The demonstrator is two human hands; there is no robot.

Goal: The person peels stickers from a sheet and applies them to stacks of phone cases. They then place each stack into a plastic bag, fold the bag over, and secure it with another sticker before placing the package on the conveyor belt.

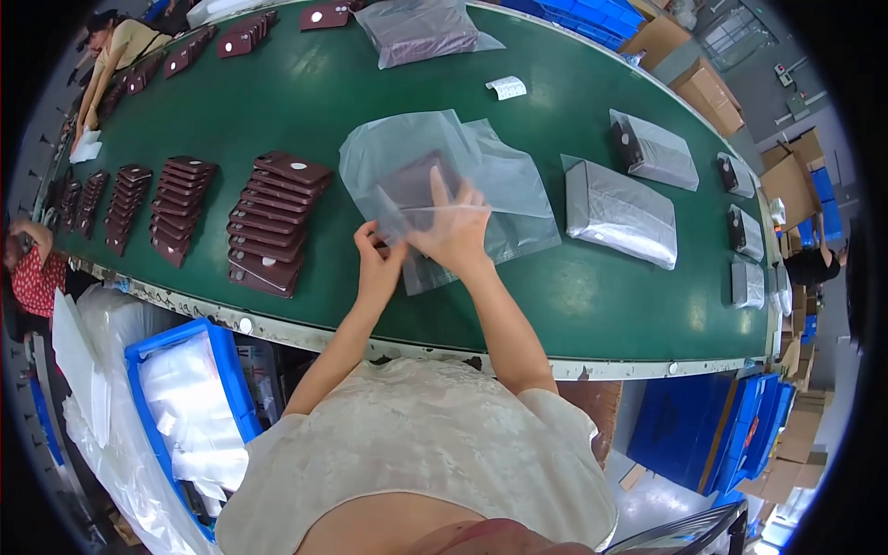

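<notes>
A clear plastic bag (518,190) lies on the green table in front of me, with a dark brown flat item (418,183) showing through it. My left hand (377,268) is at the bag's near left edge, fingers curled and thumb and fingertips pinched on the plastic. Across the bag's middle lies my right hand (453,229), its fingers spread and stretched toward the brown item, its thumb close to my left fingertips. Left of the bag is a fanned stack of brown flat pieces (277,222) with small pale round spots.
More fanned brown stacks (183,208) line the table's left side. Bagged packs (622,213) lie on the right, and a larger bagged bundle (416,32) at the far side. A white slip (506,88) lies beyond my bag. Co-workers stand at left. A blue bin (231,384) sits below.
</notes>
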